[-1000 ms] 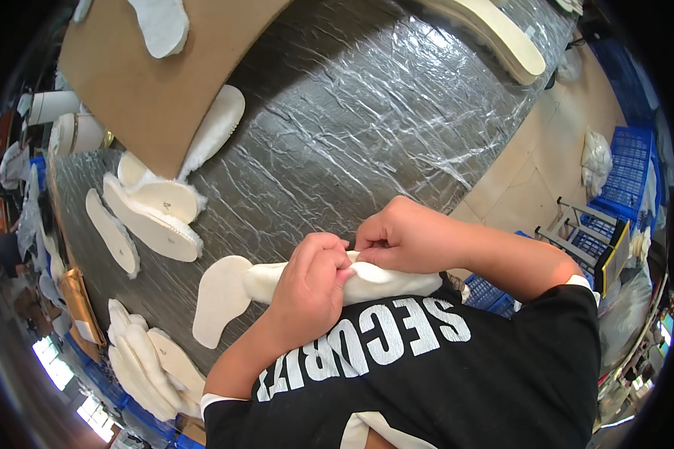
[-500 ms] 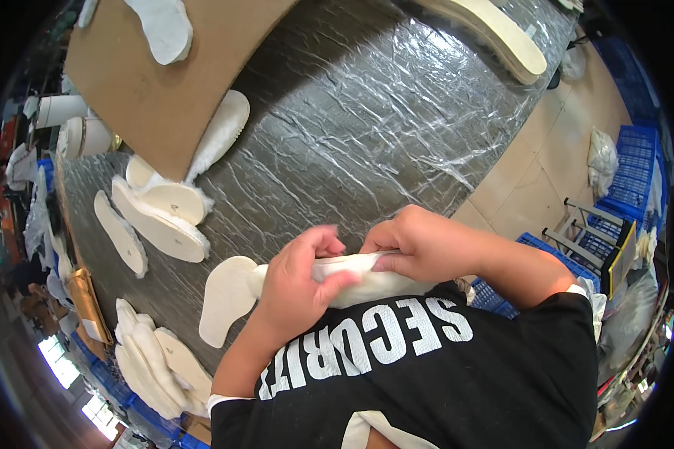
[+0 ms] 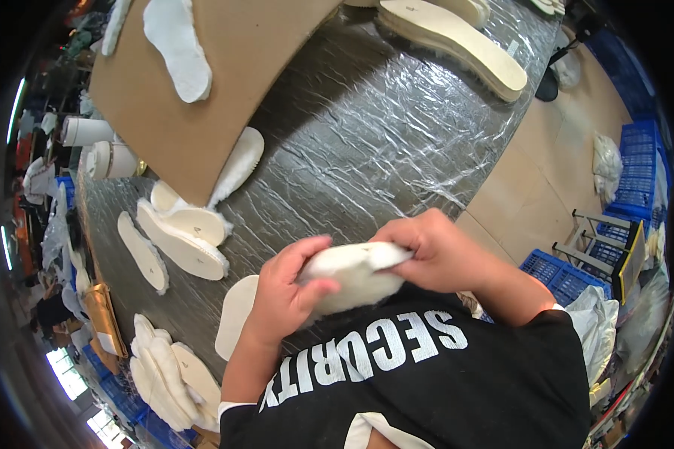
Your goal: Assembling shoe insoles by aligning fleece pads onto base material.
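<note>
In front of my chest, both hands hold a white fleece insole (image 3: 356, 288), bent, with its fluffy side bulging down toward my shirt. My left hand (image 3: 283, 290) wraps its left end, thumb against the fleece and fingers behind it, a little blurred. The right edge is pinched in my right hand (image 3: 440, 253), between thumb and curled fingers. Beside my left forearm, partly hidden by it, a flat cream insole (image 3: 235, 318) lies on the table.
A plastic-covered table (image 3: 329, 142) spreads ahead. More insoles (image 3: 187, 247) lie at left, with a pile (image 3: 161, 367) nearer me. A brown board (image 3: 195, 123) bears a white insole (image 3: 178, 52). Long insoles (image 3: 457, 49) lie at the far edge. Blue crates (image 3: 554, 273) and a step stool (image 3: 603, 247) stand right.
The insole has tipped and folded in my hands, so more of its fleece shows. My left hand has opened a little wider around it. The whole view has shifted slightly.
</note>
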{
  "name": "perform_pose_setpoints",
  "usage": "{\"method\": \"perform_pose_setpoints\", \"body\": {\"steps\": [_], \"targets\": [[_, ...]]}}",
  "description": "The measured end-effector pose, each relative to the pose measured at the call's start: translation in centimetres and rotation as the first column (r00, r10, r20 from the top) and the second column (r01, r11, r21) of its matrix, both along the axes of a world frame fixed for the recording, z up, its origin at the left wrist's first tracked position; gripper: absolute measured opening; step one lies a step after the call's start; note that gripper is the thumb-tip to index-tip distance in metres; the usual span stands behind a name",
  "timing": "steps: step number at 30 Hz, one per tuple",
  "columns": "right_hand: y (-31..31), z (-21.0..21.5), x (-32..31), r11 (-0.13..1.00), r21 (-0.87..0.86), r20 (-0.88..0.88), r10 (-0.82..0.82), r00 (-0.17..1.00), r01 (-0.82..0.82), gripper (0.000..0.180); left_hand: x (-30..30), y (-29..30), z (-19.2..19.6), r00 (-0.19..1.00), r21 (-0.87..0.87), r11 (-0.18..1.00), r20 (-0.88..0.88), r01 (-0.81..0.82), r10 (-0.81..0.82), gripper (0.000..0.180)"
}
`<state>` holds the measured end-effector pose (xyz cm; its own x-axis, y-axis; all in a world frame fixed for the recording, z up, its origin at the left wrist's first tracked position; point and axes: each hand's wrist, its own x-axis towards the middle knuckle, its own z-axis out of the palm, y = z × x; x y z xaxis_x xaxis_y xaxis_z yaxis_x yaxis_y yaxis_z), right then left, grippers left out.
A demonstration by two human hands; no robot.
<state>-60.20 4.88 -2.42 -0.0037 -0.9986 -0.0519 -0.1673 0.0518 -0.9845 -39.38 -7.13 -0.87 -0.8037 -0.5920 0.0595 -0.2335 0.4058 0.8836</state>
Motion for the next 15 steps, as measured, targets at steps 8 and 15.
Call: {"method": "perform_pose_setpoints", "body": {"steps": [8, 15], "targets": [[-3.7, 1.5, 1.4, 0.842, -0.534, -0.024, -0.108, 0.994, 0.078, 0.086, -1.8, -3.6, -0.9, 0.847, 0.852, 0.128, -0.521, 0.508, 0.108, 0.025], [-5.2, 2.7, 4.1, 0.961, -0.171, 0.421, -0.129, 0.898, 0.218, 0.020, -1.0, -5.4, -0.3, 0.956, 0.723, 0.683, -0.261, 0.103, 0.132, 0.025]]}}
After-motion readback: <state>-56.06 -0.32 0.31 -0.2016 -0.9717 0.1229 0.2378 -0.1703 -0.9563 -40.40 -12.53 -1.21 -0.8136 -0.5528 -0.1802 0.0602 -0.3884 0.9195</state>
